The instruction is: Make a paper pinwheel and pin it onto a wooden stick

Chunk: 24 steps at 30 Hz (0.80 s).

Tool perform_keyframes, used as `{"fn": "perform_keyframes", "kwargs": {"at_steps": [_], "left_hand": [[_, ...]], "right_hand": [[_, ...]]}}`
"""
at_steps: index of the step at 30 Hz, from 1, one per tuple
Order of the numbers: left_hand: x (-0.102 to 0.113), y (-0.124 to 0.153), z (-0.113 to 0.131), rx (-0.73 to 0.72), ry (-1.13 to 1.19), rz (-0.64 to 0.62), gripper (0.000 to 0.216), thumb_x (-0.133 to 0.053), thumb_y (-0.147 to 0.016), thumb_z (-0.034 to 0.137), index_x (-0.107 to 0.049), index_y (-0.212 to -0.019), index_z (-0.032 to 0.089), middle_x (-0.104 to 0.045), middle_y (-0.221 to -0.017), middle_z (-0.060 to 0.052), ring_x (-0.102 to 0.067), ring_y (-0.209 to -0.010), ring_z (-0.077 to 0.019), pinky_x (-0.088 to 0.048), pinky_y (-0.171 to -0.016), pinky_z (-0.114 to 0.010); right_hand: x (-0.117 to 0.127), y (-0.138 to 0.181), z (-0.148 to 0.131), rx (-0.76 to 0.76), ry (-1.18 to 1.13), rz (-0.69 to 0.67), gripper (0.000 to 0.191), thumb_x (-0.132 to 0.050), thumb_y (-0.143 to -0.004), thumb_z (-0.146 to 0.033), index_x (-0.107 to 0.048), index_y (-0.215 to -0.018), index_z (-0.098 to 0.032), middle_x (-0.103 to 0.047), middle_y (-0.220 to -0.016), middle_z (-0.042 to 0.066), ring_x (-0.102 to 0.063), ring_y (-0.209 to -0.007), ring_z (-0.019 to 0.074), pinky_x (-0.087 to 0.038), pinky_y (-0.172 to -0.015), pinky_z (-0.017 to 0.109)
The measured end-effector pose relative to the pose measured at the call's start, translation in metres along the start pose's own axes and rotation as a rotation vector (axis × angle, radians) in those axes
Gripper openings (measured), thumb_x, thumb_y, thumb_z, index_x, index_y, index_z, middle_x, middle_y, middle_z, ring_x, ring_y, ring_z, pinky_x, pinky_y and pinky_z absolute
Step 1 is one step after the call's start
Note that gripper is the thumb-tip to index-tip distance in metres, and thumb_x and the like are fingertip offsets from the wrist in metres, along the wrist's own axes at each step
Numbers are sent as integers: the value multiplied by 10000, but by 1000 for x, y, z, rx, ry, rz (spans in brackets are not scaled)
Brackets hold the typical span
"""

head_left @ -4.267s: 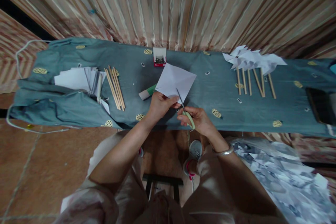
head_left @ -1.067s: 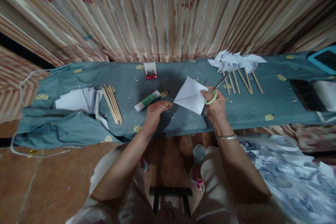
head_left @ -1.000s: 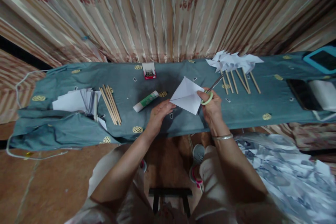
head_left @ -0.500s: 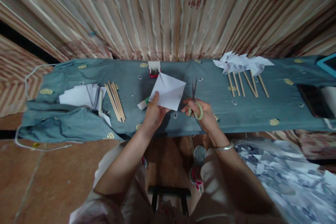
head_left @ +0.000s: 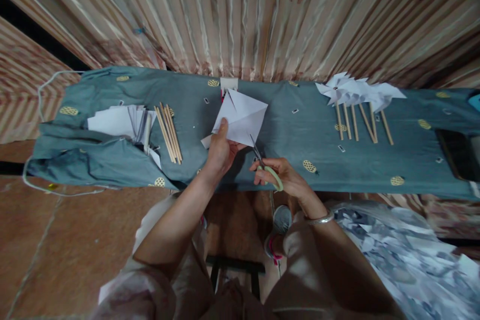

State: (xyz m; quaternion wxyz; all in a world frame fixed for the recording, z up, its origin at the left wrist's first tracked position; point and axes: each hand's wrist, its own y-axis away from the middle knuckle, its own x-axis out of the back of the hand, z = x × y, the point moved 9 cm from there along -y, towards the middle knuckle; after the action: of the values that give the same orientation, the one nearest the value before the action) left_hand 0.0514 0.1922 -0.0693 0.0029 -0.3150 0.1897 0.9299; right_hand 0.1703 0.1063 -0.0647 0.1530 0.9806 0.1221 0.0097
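Observation:
My left hand point(head_left: 220, 148) pinches a creased white square of paper point(head_left: 242, 116) by its lower left corner, lifted over the long table with the grey-blue cloth point(head_left: 300, 135). My right hand point(head_left: 279, 177) is closed round the pale green handles of a pair of scissors point(head_left: 265, 166). The blades point up and left, with their tips at the paper's lower edge. A silver bangle sits on my right wrist.
A stack of white paper squares point(head_left: 116, 121) and a bundle of wooden sticks point(head_left: 168, 126) lie at the left. Finished white pinwheels on sticks point(head_left: 358, 100) lie at the right. A small box is partly hidden behind the held paper. A black phone point(head_left: 455, 152) lies at far right.
The paper passed from my right hand's side to my left hand, which raised it. The right hand drew the scissors back toward me and turned the blades to the paper's lower edge.

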Motion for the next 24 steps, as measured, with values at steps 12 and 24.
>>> {"fn": "perform_keyframes", "kwargs": {"at_steps": [12, 24], "left_hand": [[0, 2, -3, 21, -51, 53, 240, -505, -1001, 395, -655, -1044, 213, -771, -940, -33, -721, -872, -165, -586, -719, -271], [1, 1, -6, -9, -17, 21, 229, -534, -982, 393, -648, -976, 195, -748, -906, -46, -717, -894, -183, -579, -735, -295]], "right_hand": [[1, -2, -2, 43, 17, 7, 457, -780, -688, -645, -699, -747, -199, -653, -574, -15, -576, -516, 111, -484, -495, 240], [2, -4, -1, 47, 3, 29, 475, -780, -679, -657, -693, -736, -193, -652, -559, -11, -569, -497, 114, -483, -485, 251]]}}
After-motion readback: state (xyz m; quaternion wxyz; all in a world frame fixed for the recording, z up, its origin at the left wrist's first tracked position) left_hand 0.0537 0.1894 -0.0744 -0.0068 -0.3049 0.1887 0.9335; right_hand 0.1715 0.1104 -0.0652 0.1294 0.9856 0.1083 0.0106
